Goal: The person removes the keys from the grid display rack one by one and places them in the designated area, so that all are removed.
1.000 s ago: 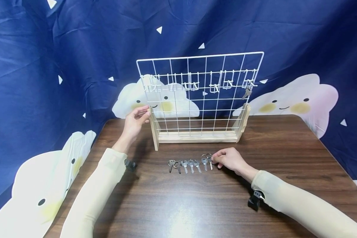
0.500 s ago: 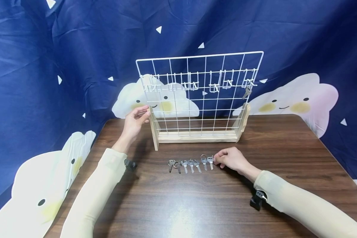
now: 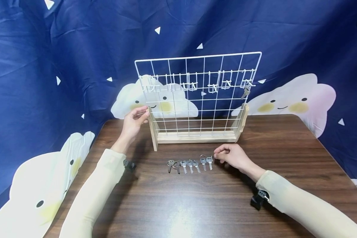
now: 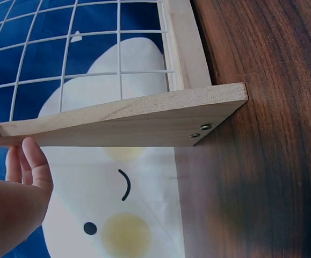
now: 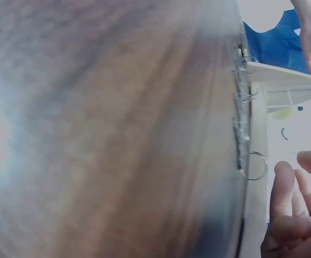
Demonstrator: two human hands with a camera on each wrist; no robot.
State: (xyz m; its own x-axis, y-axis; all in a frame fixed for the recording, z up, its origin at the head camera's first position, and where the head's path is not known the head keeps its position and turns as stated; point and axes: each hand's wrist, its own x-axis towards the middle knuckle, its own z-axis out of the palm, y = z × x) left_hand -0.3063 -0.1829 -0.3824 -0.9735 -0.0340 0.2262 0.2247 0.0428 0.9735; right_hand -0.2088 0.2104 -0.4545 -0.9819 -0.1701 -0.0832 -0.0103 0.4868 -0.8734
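In the head view my left hand (image 3: pixel 133 122) pinches the top of the wooden left upright (image 3: pixel 153 130) of a stand bearing a white wire grid rack (image 3: pixel 202 100). The left wrist view shows its thumb and fingers on either side of that wooden side piece (image 4: pixel 117 123). My right hand (image 3: pixel 232 156) is just above the table, beside the rightmost key (image 3: pixel 209 161) of a row. In the right wrist view a key ring (image 5: pixel 256 165) stands close to the right hand's fingertips, with a small gap; thumb and forefinger are apart, with nothing seen between them.
Several more keys, such as a silver key (image 3: pixel 191 165), lie in line on the brown wooden table (image 3: pixel 154 205). White hooks (image 3: pixel 213 88) hang across the grid. One key (image 3: pixel 245 93) hangs from the rightmost hook. A blue cloud-printed cloth (image 3: pixel 92 43) stands behind.
The right hand has moved slightly right and up, away from the rightmost key, whose ring it was touching. The left hand keeps its hold on the upright.
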